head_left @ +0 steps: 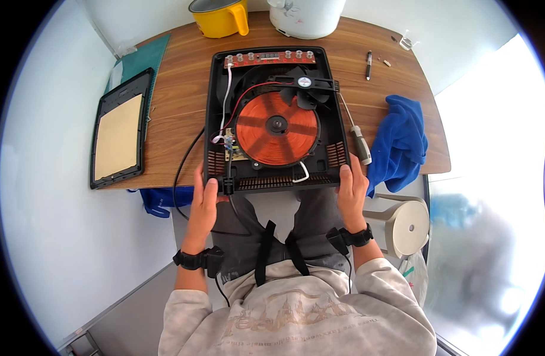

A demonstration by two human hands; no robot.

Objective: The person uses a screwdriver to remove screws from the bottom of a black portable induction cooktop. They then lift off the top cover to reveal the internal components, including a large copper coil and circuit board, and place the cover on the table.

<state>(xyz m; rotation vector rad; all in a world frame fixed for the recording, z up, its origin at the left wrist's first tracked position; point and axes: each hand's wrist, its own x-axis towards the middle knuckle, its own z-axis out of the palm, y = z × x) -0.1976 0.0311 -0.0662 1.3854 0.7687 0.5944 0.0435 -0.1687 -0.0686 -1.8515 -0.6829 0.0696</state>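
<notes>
An opened induction cooker base [320, 172] lies at the table's near edge, its inside facing up. My left hand [204, 199] grips its near left corner, thumb on top and fingers partly hidden beneath. At the near right corner, my right hand [351, 187] holds it the same way. Inside sit a round copper coil [260, 133], a black fan [308, 98] and a red button board [269, 59] along the far edge. A black power cord [180, 169] leaves the near left corner and hangs in a loop over my lap.
The cooker's black cover [119, 127] lies on the left. A screwdriver [360, 145] and a blue cloth [400, 139] are to the right, with a pen [368, 65] farther back. A yellow pot [219, 21] and a white pot [305, 21] stand behind; a stool [409, 228] stands below right.
</notes>
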